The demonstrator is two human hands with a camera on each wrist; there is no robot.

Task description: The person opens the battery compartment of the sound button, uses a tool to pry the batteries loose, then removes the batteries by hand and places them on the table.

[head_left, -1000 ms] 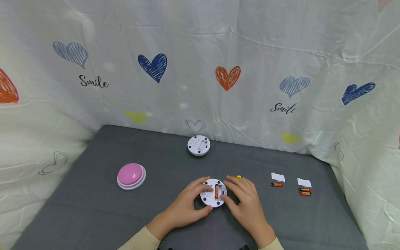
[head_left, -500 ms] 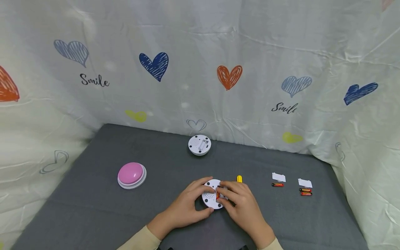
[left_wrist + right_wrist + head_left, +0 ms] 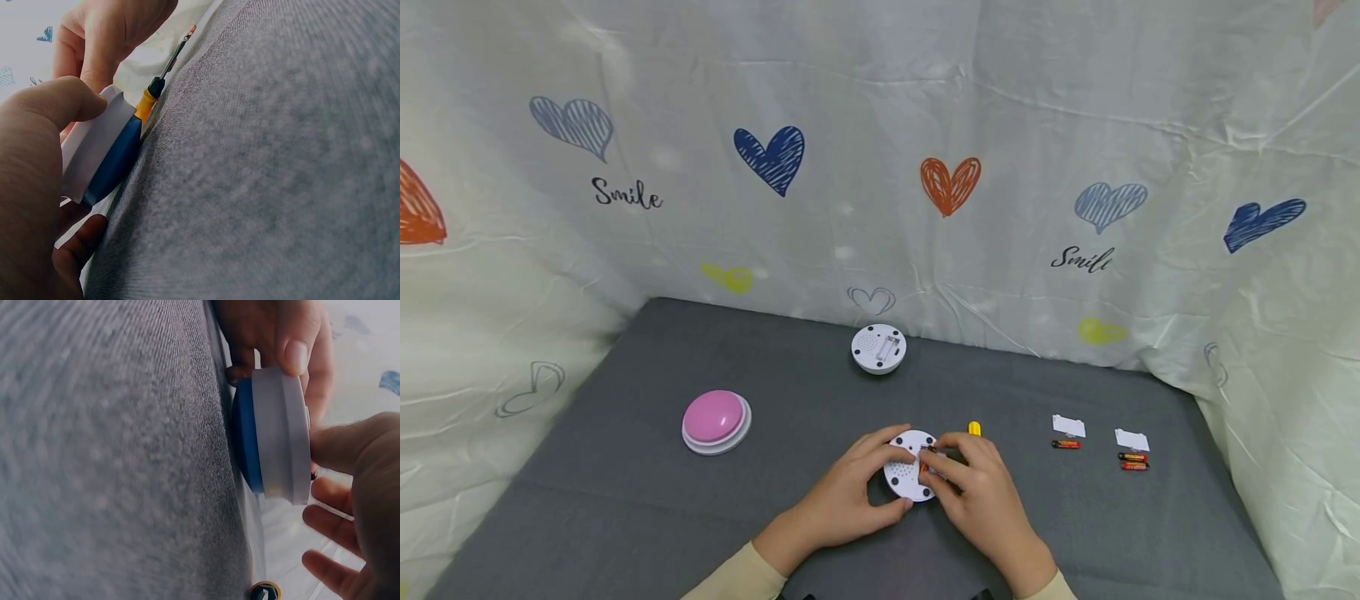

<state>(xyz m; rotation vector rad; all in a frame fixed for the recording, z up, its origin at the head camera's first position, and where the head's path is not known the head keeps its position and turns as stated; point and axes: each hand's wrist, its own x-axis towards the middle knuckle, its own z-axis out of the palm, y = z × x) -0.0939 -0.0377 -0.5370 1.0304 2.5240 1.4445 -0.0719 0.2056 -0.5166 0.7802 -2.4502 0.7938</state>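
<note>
A round push-button buzzer (image 3: 901, 479) lies upside down on the grey cloth, white base up and blue dome (image 3: 246, 434) below. My left hand (image 3: 853, 492) grips its rim, with thumb and fingers spread around the near and left sides. Over the battery compartment, my right hand (image 3: 981, 492) pinches a red-orange battery (image 3: 922, 469), mostly hidden behind the fingertips. In the right wrist view the right thumb presses on the flat base (image 3: 284, 437), and the other fingers hang off beside it. A screwdriver (image 3: 147, 103) with a yellow and black handle lies just beyond the right hand.
Another upturned white buzzer (image 3: 878, 348) with an exposed battery compartment sits at the back. A pink-domed buzzer (image 3: 715, 421) stands upright at left. On the right lie two white covers (image 3: 1068, 426) with small red-and-black batteries (image 3: 1133, 466) beside them. A heart-printed curtain (image 3: 850, 167) borders the table.
My right hand has moved left from the buzzer's rim onto the battery in its compartment, uncovering more of the screwdriver's yellow handle. My left hand keeps its grip.
</note>
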